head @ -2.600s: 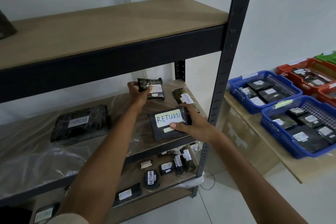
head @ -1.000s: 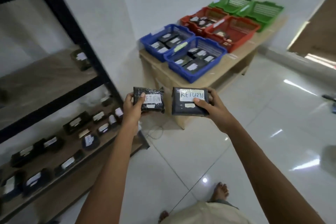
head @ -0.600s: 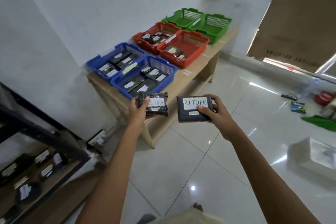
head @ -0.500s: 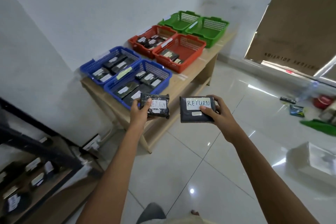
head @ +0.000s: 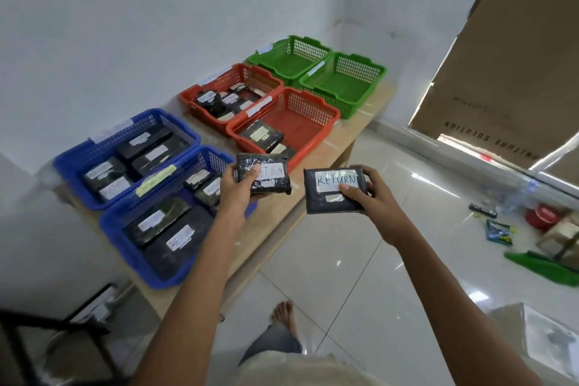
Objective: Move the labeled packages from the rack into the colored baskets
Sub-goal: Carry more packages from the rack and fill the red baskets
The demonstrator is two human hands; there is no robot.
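Observation:
My left hand (head: pixel 235 189) grips a small black plastic-wrapped package (head: pixel 266 180) with a white RETURN label, held over the front edge of the table. My right hand (head: pixel 365 194) grips a flat dark package (head: pixel 326 200), also labelled RETURN, out over the floor. Ahead, on the wooden table (head: pixel 351 131), stand two blue baskets (head: pixel 125 238) holding several packages, two red baskets (head: pixel 326 110) with a few packages, and two green baskets (head: pixel 372 69) with nothing inside.
The black rack's corner (head: pixel 62 326) shows at the lower left. White glossy tiles cover the floor. At the right lie a green object (head: pixel 545 266), a red item (head: pixel 542 216) and small packets. A white box (head: pixel 545 338) sits at the lower right. My foot (head: pixel 283 316) stands beside the table.
I have turned away from the rack with both packages and come closer to the basket table. The packages stay in my hands, now near the red and blue baskets.

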